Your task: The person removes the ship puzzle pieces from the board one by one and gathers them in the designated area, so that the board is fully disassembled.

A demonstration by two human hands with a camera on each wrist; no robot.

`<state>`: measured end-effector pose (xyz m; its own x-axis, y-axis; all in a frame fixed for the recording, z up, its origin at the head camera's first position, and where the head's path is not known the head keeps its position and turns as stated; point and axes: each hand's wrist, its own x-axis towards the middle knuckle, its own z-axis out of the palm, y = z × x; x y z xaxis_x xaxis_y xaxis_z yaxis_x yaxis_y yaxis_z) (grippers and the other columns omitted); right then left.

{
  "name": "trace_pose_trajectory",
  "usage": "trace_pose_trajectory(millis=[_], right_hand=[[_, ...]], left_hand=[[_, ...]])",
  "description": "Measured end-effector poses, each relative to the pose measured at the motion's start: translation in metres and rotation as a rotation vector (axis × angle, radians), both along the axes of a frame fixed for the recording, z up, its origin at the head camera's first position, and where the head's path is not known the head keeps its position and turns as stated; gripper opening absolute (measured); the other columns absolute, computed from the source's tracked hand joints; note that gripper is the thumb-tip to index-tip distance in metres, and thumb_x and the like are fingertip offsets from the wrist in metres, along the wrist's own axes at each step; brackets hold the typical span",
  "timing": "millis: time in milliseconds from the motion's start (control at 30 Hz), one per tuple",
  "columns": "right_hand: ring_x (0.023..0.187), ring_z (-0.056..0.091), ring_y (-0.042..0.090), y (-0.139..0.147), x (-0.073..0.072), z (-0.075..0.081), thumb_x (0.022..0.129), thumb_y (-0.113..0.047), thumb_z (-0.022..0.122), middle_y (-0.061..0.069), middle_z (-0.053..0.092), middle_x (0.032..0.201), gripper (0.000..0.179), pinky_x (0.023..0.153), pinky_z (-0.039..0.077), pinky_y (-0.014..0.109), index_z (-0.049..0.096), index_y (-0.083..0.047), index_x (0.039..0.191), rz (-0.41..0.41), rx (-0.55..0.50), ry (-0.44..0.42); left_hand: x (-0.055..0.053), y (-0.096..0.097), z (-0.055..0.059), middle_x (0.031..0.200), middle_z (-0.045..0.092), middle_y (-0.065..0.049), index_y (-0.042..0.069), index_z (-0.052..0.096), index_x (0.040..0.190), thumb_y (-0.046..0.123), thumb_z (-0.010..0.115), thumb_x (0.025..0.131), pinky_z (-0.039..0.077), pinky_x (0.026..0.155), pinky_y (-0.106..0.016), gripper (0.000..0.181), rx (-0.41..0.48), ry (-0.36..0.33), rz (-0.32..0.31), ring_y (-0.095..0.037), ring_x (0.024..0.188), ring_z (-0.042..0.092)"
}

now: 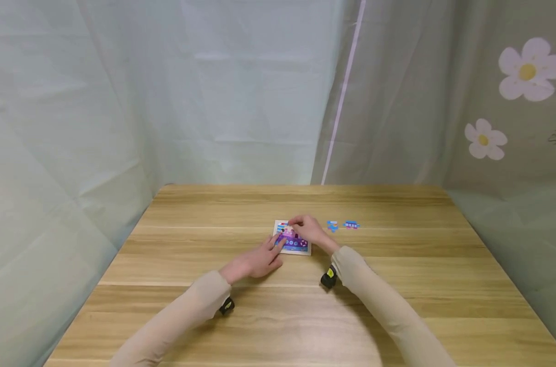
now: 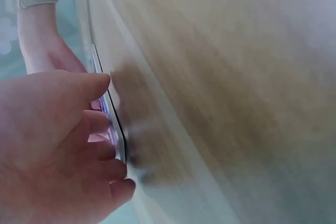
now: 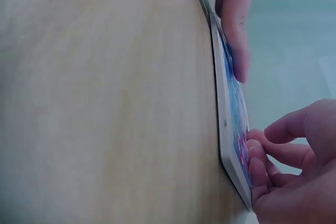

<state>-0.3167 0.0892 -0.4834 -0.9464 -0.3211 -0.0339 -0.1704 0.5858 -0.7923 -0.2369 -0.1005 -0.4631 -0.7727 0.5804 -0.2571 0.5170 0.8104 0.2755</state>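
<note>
A small jigsaw puzzle (image 1: 301, 245) in a white-edged tray, with a purple, blue and pink picture, lies flat near the middle of the table. My left hand (image 1: 262, 258) rests at its left side, fingers stretched onto the picture; the left wrist view shows the thumb near the tray's edge (image 2: 118, 129). From the right, my right hand (image 1: 309, 229) reaches over the upper part with bent fingertips touching the picture. In the right wrist view the right hand's fingers (image 3: 258, 174) meet the puzzle surface; whether they pinch a piece is hidden.
Two loose jigsaw pieces, a blue-and-orange one (image 1: 333, 226) and a blue-and-purple one (image 1: 351, 225), lie right of the tray. The wooden table (image 1: 204, 214) is bounded by pale curtains (image 1: 259, 102) behind and at both sides. Both wrists wear dark camera units (image 1: 328, 278).
</note>
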Motion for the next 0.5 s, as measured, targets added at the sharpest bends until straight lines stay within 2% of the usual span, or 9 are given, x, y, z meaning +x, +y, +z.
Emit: trace_pose_trajectory(millis=[133, 300, 367, 500], right_hand=[[0.105, 0.063, 0.027, -0.0009, 0.0017, -0.0001, 0.094, -0.006, 0.053, 0.018, 0.066, 0.121, 0.028, 0.092, 0.053, 0.038, 0.066, 0.000, 0.118, -0.003, -0.012, 0.008], [0.112, 0.062, 0.028, -0.0030, 0.0047, 0.0009, 0.094, -0.006, 0.053, 0.018, 0.066, 0.124, 0.029, 0.098, 0.051, 0.042, 0.067, 0.000, 0.119, 0.004, -0.006, 0.010], [0.116, 0.060, 0.030, -0.0043, 0.0059, 0.0022, 0.095, -0.008, 0.053, 0.019, 0.064, 0.127, 0.030, 0.101, 0.049, 0.043, 0.066, 0.001, 0.120, 0.013, -0.009, -0.016], [0.127, 0.053, 0.035, -0.0060, 0.0085, 0.0064, 0.098, -0.016, 0.050, 0.021, 0.058, 0.134, 0.036, 0.109, 0.042, 0.048, 0.060, 0.003, 0.126, 0.014, -0.069, -0.128]], left_hand=[[0.0005, -0.0008, -0.0005, 0.161, 0.011, -0.020, 0.005, 0.017, 0.154, 0.038, 0.038, 0.104, 0.023, 0.120, -0.048, 0.064, -0.025, 0.002, -0.009, -0.037, 0.148, 0.017], [-0.0006, -0.0001, 0.0006, 0.161, 0.015, -0.018, 0.006, 0.021, 0.154, 0.038, 0.039, 0.104, 0.025, 0.120, -0.047, 0.062, -0.021, -0.004, 0.004, -0.036, 0.148, 0.021], [-0.0009, -0.0002, 0.0010, 0.161, 0.016, -0.017, 0.007, 0.022, 0.154, 0.038, 0.040, 0.104, 0.025, 0.120, -0.047, 0.062, -0.026, -0.001, 0.006, -0.035, 0.147, 0.022], [-0.0012, -0.0007, 0.0007, 0.161, 0.017, -0.017, 0.008, 0.022, 0.154, 0.040, 0.041, 0.103, 0.025, 0.120, -0.046, 0.063, -0.042, 0.015, 0.001, -0.035, 0.147, 0.023]])
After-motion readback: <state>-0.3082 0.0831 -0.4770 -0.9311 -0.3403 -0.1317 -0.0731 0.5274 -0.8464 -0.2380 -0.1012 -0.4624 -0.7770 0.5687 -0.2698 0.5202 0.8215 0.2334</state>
